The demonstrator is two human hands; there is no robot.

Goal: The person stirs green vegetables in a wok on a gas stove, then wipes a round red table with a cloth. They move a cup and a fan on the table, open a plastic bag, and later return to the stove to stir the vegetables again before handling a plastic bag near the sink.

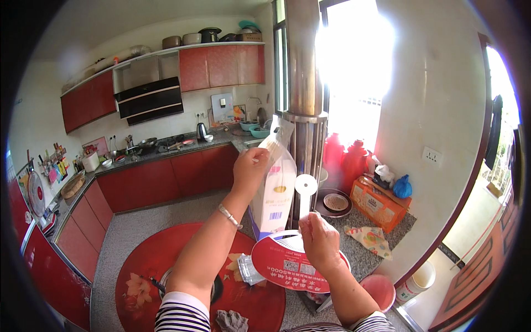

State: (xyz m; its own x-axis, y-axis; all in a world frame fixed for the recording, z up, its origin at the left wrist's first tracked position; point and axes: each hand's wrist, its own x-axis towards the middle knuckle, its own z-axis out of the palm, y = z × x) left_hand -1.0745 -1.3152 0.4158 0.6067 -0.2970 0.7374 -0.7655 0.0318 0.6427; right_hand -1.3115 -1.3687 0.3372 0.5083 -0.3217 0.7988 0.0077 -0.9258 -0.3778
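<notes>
My left hand (250, 168) has its fingers closed at the upper side of a tall white plastic packet (278, 191). The packet has a clear top, a purple lower edge and printing; pale thin strands show near its top. My right hand (321, 242) grips the white handle of a plastic hand fan (274, 259). Its round red paddle, bearing writing and printed codes, hangs below the fist, and the handle's holed end points up. The paddle overlaps the packet's base, so I cannot tell what the packet rests on.
Below lies a round red table (141, 253) with a grey cloth (232, 321) and a clear plastic wrapper (250, 269). To the right, a granite counter (400, 226) holds red thermos flasks (354, 159), an orange carton (377, 205) and a patterned bag (369, 240). A steel column (305, 62) stands behind.
</notes>
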